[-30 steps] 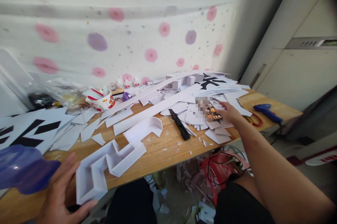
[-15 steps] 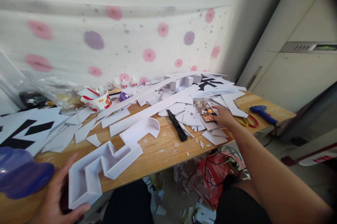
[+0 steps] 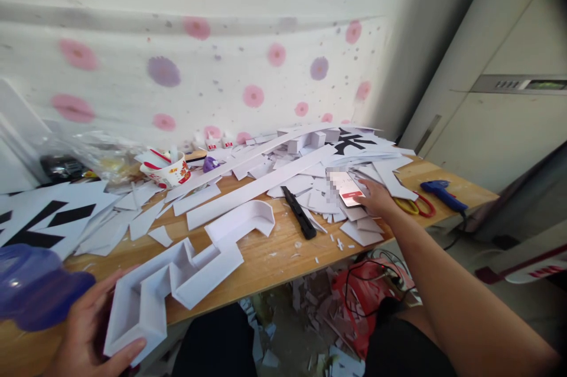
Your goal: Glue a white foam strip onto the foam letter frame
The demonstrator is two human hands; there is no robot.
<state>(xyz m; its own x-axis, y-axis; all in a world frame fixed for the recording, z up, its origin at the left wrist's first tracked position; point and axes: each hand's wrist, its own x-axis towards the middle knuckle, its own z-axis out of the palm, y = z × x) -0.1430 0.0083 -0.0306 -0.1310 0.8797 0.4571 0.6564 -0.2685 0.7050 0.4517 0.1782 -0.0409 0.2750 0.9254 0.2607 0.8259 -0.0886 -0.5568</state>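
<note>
My left hand (image 3: 88,330) grips the near-left end of a white, zigzag channel (image 3: 137,306) with raised walls, apparently of foam board. Its thumb presses on the outer wall, while the fingers behind are partly hidden. The channel's other end lies over the table, joined or touching a curved white strip (image 3: 243,220). On the right, my right hand (image 3: 374,197) is at the right edge of a phone (image 3: 348,188), its thumb side over the lit screen. The phone rests on white scraps. Between the hands lies a black utility knife (image 3: 299,214).
White offcuts and long strips (image 3: 261,185) cover the wooden table (image 3: 266,265). A paper tub (image 3: 170,173) stands at the back left, with a purple-blue object (image 3: 39,288) at the left edge. A blue glue gun (image 3: 443,194) lies far right; scraps and a red bag (image 3: 349,300) are below.
The phone screen has switched from a colourful picture to a pale page with a red button. My left hand and the channel have shifted slightly left and down. My right hand stays at the phone.
</note>
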